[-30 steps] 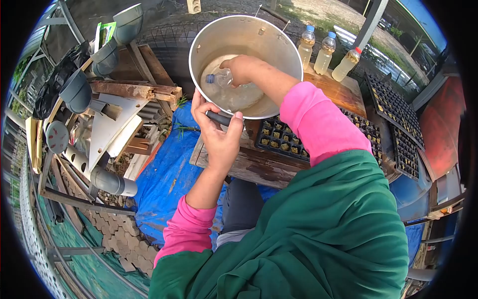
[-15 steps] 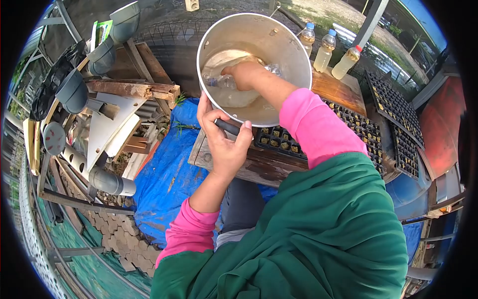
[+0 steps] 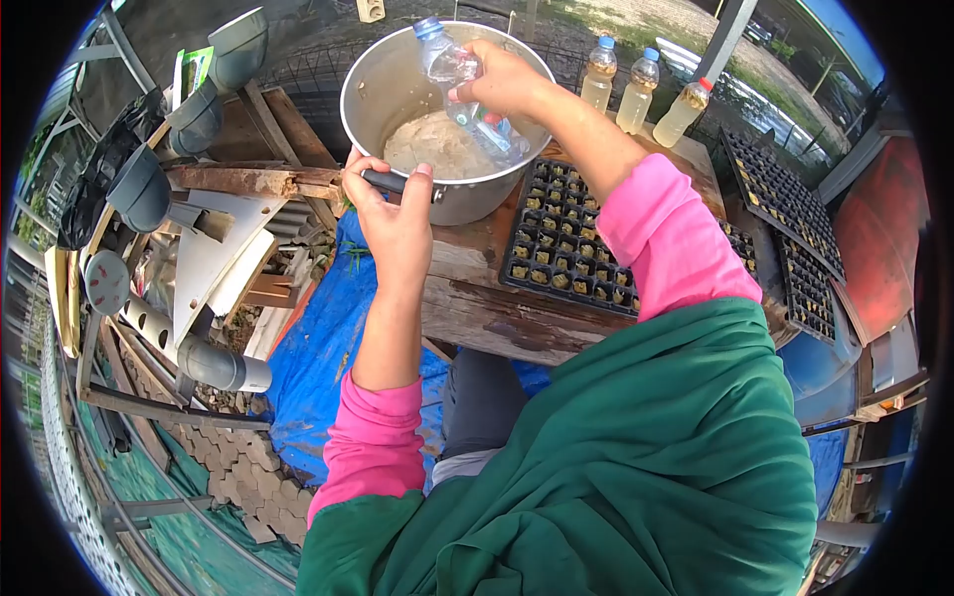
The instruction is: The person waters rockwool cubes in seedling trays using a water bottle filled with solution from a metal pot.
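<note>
My right hand is wrapped round a clear plastic bottle with a blue cap. The bottle leans inside the mouth of a large metal pot, cap up at the rim and base low toward the right wall. My left hand grips the black pot handle on the near side. Pale residue covers the pot's bottom. The pot stands on a wooden table, and a black seedling tray filled with small soil plugs lies to its right.
Three bottles of cloudy yellowish liquid stand at the table's back right. More seedling trays are further right. Wall planters, boards and a grey pipe are on the left, with a blue tarp below.
My right hand has lifted the bottle from low in the pot up to the rim. The pot has shifted left and now sits level rather than tipped toward me.
</note>
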{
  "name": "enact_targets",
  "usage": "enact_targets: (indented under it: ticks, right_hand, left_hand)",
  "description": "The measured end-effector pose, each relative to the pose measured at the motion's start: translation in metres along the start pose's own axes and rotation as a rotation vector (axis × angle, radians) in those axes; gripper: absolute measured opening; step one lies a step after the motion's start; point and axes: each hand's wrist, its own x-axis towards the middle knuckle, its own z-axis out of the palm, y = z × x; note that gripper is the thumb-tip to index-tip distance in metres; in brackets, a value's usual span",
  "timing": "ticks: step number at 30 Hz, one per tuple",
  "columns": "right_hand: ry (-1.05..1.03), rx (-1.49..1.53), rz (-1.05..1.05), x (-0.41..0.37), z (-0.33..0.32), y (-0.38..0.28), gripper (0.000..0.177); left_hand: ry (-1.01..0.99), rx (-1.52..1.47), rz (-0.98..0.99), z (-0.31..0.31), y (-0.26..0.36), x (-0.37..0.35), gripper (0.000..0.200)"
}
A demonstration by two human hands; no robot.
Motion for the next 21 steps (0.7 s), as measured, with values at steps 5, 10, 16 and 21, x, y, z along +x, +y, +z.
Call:
enact_targets:
  ticks: [5,10,16,21]
  right_hand:
    - [0.269,0.528,-0.061,0.011,-0.016,0.004,0.054]
    - [0.495,0.676,-0.179,0.007,-0.035,-0.002,0.05]
    - [0.598,0.765,-0.334,-0.029,-0.074,-0.003,0.043]
    - [0.598,0.71,-0.162,-0.085,-0.103,0.016,0.043]
  left_hand:
    - [0.123,-0.096,-0.233,-0.005,-0.021,0.039,0.037]
    - [0.086,0.102,-0.282,0.009,-0.018,0.053,0.043]
    - [0.119,0.195,-0.33,0.03,-0.015,0.079,0.05]
    - [0.143,0.21,-0.371,0.034,-0.015,0.08,0.054]
